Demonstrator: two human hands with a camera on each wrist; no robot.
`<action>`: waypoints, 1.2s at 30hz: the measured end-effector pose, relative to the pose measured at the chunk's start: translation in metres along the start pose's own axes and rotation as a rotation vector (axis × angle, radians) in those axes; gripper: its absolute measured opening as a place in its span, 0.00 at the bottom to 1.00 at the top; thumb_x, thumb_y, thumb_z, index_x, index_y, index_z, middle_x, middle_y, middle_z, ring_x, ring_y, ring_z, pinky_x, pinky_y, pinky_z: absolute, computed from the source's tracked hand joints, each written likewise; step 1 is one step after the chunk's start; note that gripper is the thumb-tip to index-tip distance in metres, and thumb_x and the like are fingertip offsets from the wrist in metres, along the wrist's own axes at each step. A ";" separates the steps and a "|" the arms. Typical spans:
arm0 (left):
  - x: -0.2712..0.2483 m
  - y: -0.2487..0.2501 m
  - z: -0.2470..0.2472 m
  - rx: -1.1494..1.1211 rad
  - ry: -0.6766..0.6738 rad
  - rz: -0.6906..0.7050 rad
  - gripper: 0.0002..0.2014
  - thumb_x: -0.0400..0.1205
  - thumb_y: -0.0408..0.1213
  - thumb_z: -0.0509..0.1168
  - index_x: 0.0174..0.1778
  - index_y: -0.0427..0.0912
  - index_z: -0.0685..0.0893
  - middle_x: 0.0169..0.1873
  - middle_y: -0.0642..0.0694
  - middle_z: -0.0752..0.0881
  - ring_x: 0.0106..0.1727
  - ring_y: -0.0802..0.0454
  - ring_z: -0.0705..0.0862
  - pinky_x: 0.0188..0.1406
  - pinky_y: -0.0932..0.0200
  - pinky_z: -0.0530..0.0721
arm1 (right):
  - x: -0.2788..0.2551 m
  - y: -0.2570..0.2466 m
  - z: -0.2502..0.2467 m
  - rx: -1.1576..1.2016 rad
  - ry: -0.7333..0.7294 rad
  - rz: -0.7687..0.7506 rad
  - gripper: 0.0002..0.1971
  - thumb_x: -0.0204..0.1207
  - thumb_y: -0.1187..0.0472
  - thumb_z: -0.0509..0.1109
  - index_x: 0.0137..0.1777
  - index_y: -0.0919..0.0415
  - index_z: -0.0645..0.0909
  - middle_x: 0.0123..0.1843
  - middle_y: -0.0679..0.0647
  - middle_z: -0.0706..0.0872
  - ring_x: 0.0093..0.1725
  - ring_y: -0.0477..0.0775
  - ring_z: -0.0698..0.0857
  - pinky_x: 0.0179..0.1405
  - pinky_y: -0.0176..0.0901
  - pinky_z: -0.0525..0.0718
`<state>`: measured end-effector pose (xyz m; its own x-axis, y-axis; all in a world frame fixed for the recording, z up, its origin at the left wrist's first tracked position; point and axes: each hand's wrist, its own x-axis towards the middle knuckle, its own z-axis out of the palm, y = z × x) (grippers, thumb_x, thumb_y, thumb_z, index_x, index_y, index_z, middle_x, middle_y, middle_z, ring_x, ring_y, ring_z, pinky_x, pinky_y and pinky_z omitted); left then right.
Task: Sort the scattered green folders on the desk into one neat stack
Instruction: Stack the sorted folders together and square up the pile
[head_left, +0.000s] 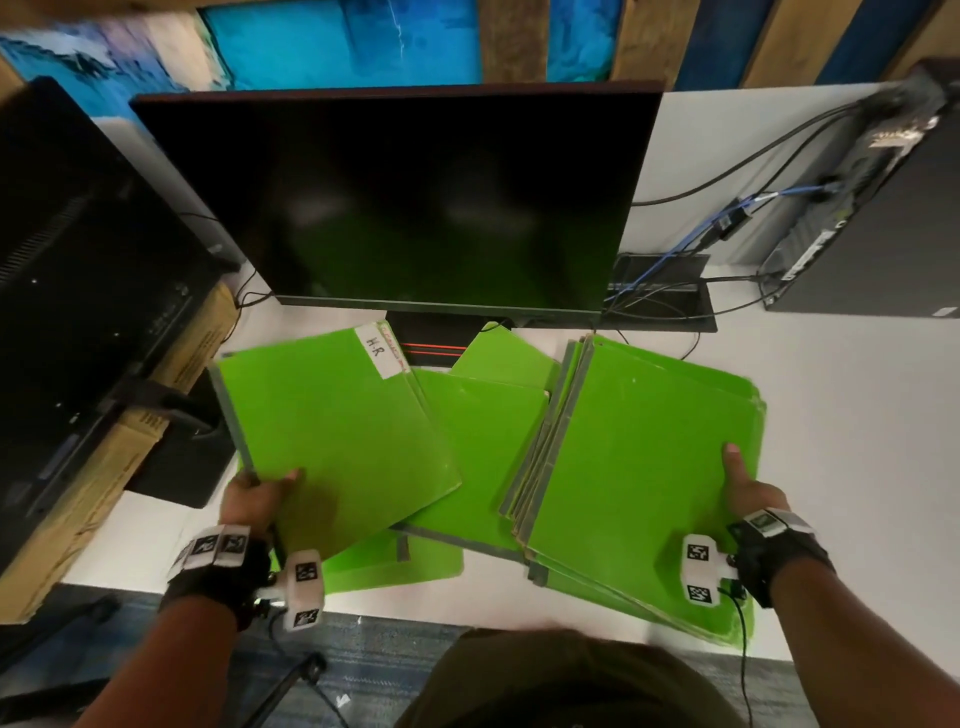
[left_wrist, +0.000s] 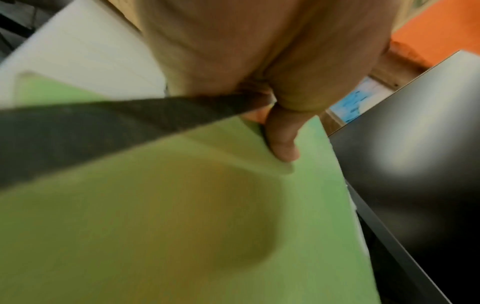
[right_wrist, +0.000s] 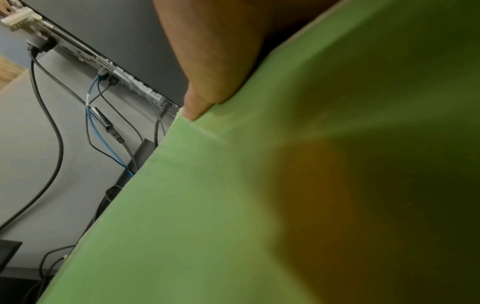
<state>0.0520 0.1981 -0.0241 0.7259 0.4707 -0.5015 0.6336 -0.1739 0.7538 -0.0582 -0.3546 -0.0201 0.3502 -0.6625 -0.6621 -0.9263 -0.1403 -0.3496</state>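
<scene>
Green folders lie spread over the white desk (head_left: 841, 415). My left hand (head_left: 260, 496) grips the near left corner of a labelled green folder (head_left: 332, 431), raised and tilted above others; its thumb (left_wrist: 283, 144) lies on the cover (left_wrist: 182, 226). My right hand (head_left: 748, 488) holds the near right edge of a fanned stack of several green folders (head_left: 639, 457), thumb (right_wrist: 200, 102) on the top cover (right_wrist: 233, 205). More loose folders (head_left: 478, 441) lie between the two, partly covered. One folder (head_left: 410, 564) sticks out at the desk's front edge.
A dark monitor (head_left: 405, 197) stands right behind the folders, its base (head_left: 431, 343) touching them. A black computer and cardboard box (head_left: 104, 426) crowd the left. A tower PC (head_left: 883, 208) with cables (head_left: 701, 244) sits at the back right.
</scene>
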 end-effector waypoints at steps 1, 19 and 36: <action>-0.008 -0.002 -0.005 -0.082 -0.033 0.017 0.13 0.77 0.25 0.70 0.57 0.35 0.84 0.46 0.37 0.89 0.40 0.43 0.87 0.54 0.42 0.86 | -0.001 0.000 -0.001 -0.010 -0.008 -0.011 0.36 0.82 0.36 0.48 0.78 0.63 0.69 0.67 0.79 0.77 0.64 0.72 0.80 0.61 0.54 0.74; -0.117 0.045 0.180 0.184 -0.768 0.301 0.20 0.72 0.17 0.71 0.53 0.45 0.82 0.38 0.54 0.91 0.47 0.47 0.88 0.42 0.59 0.88 | -0.008 0.004 -0.012 0.165 -0.132 0.111 0.52 0.68 0.21 0.50 0.72 0.68 0.75 0.71 0.69 0.78 0.64 0.67 0.80 0.59 0.50 0.74; -0.166 0.036 0.285 0.889 -0.406 0.579 0.42 0.72 0.60 0.71 0.77 0.42 0.67 0.64 0.39 0.71 0.65 0.39 0.74 0.67 0.50 0.76 | 0.008 0.005 -0.003 0.147 -0.197 0.033 0.53 0.70 0.22 0.44 0.73 0.71 0.73 0.73 0.73 0.75 0.68 0.69 0.77 0.64 0.52 0.72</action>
<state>0.0300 -0.1330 -0.0347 0.9018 -0.1675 -0.3983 0.0222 -0.9026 0.4299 -0.0605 -0.3632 -0.0249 0.3533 -0.5069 -0.7863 -0.9129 -0.0029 -0.4083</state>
